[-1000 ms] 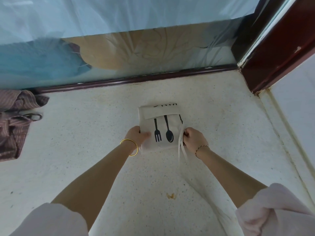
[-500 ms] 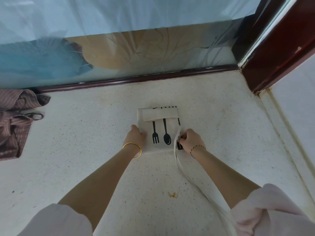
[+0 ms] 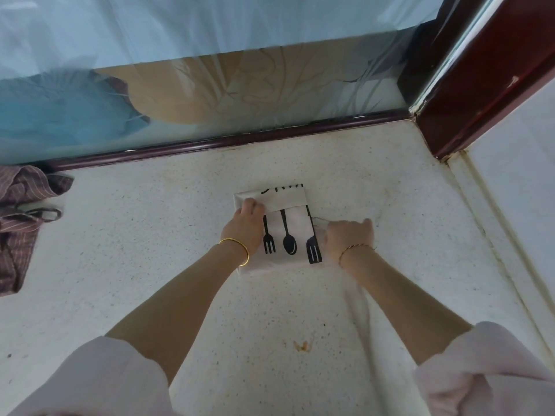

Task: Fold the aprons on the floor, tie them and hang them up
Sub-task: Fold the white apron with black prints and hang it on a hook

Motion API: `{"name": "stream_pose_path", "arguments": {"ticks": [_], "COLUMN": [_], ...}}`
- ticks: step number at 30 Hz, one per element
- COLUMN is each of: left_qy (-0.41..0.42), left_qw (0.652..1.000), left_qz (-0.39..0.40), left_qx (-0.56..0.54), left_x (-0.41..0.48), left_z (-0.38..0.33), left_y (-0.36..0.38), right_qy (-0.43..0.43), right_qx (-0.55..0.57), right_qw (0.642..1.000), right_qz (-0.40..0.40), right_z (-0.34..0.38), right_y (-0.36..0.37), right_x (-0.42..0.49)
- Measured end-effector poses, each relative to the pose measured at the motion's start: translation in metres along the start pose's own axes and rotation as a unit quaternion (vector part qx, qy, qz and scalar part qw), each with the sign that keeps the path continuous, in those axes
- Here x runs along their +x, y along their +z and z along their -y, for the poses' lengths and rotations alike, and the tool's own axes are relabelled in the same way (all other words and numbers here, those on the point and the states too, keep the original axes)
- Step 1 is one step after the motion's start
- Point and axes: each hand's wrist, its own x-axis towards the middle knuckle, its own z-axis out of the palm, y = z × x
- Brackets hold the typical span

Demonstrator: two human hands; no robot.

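A folded white apron (image 3: 288, 223) printed with a black fork, spoon and spatula lies flat on the speckled floor near the glass door. My left hand (image 3: 244, 223) rests on its left side, fingertips on the upper fold. My right hand (image 3: 350, 235) is just off its right edge, fingers curled round the apron's white strap (image 3: 318, 220), which runs back under my right arm. A crumpled brown striped apron (image 3: 21, 217) lies at the far left.
A glass sliding door with a dark bottom rail (image 3: 228, 142) closes off the far side. A dark red door frame (image 3: 480, 85) stands at the right with a white wall below it. A small orange stain (image 3: 301, 345) marks the floor near me.
My left hand slid up the apron to its upper fold. My right hand moved out to the right with the strap, uncovering the spatula print.
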Motion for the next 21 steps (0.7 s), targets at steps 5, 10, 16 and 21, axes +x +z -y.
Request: {"name": "stream_pose_path", "arguments": {"ticks": [5,10,16,21], "left_qy": [0.012,0.021,0.028,0.017], "left_qw": [0.995,0.995,0.992,0.986], "left_qz": [-0.097,0.051,0.099,0.15], "left_qx": [0.02,0.088,0.077,0.074], "left_x": [0.031,0.057,0.075,0.083], "left_z": [0.009,0.02,0.021,0.013], "left_y": [-0.023,-0.028,-0.029,-0.034], "right_qy": [0.052,-0.133,-0.156,-0.132], "right_qx": [0.056,0.143,0.012,0.042], "right_qw": [0.995,0.977,0.985,0.99], "right_qz": [-0.066,-0.091,-0.074,0.009], "right_z": [-0.025,0.027,0.045,0.044], "right_y": [-0.026,-0.041,-0.033,-0.046], "right_x": [0.021,0.057,0.088,0.098]}}
